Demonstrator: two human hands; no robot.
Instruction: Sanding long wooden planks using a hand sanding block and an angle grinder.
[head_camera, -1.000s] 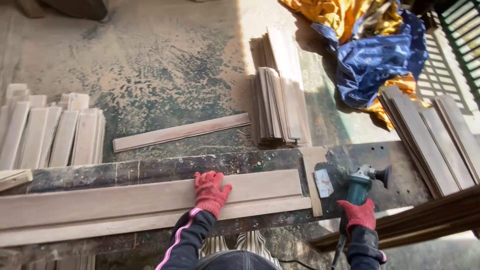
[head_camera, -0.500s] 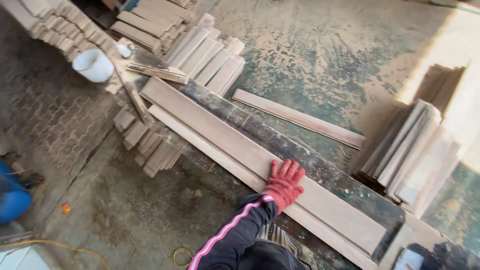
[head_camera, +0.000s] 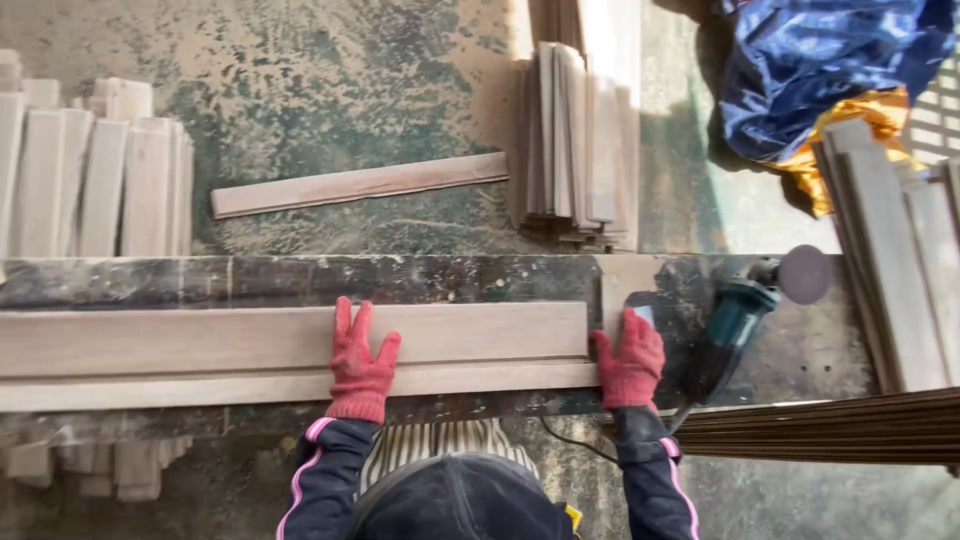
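Plank (head_camera: 200, 355) ran off frame left, pale, long; left hand (head_camera: 360, 365) lay flat on it; right hand (head_camera: 630, 362) gripped its end, fingers partly hidden.

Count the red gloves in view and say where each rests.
2: the left glove lies flat on the long boards; the right glove rests at their end, beside the grinder.
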